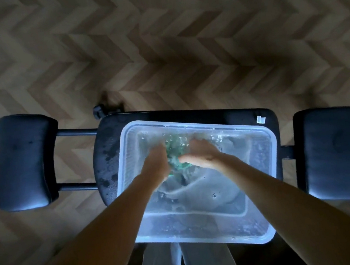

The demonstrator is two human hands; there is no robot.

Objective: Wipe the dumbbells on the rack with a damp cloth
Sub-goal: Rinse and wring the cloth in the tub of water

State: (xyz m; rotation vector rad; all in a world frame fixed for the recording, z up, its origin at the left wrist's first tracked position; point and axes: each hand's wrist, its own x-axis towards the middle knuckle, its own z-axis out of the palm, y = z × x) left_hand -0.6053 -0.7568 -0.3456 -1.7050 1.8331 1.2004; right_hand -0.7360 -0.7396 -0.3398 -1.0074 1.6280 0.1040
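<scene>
Forearms converge; left hand (155, 165) and right hand (202, 154) squeeze green cloth (174, 154) underwater; tub (193, 225) walls well apart all round grip.

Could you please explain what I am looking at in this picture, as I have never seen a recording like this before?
There is no machine here. A person wears a camera on the head, so this single picture looks straight down along their bare forearms. The left hand and right hand are both in a clear plastic tub of water. They hold a bunched green cloth between them, seemingly wetting it. The tub stands on the black padded seat of a bench, which is spotted with water drops. A black pad lies to its left and another pad to its right, over a herringbone wood floor. The light is dim, so finger detail is blurred.
</scene>
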